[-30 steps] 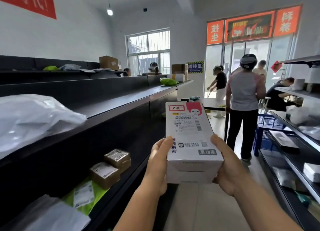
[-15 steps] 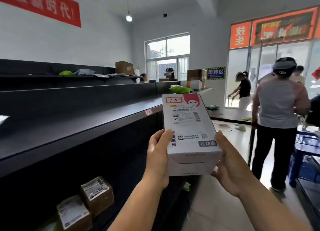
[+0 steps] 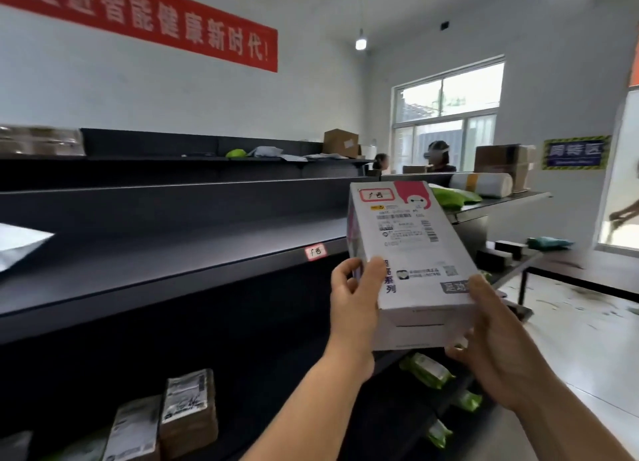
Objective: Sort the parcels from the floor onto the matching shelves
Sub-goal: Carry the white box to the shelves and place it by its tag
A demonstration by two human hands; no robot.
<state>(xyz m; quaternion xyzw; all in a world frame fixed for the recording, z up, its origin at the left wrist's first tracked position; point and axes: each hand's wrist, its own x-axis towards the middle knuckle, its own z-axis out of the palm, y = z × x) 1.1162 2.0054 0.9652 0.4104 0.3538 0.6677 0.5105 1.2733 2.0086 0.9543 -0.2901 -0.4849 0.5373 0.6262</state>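
Parcel (image 3: 408,253) held up in front of me, a white box with a pink corner and a shipping label, its far end tipped up and away. My left hand (image 3: 352,308) grips the near left corner, thumb on the top face and the other fingers curled round the side. My right hand (image 3: 498,350) clamps the near right corner, thumb on top and palm against the side and underside. Both hands are closed on the box; neither is free.

There is only the head view to go by. The box floats in the air in front of the dark middle shelf (image 3: 193,274), not touching it. A red-bordered handwritten tag on the box top (image 3: 376,195) looks to carry the same characters as the small shelf tag (image 3: 315,252) stuck on the shelf's front lip, just left of the box. So I judge this is the matching shelf, and the box goes onto the bare board behind that tag.

What could go wrong: I hold only the near end, so the far end could dip and catch the shelf lip as I push in. Set too shallow, the box could overhang and tip off towards the brown parcels (image 3: 173,415) on the lower shelf. The handwriting is small, so a misread tag is also possible.
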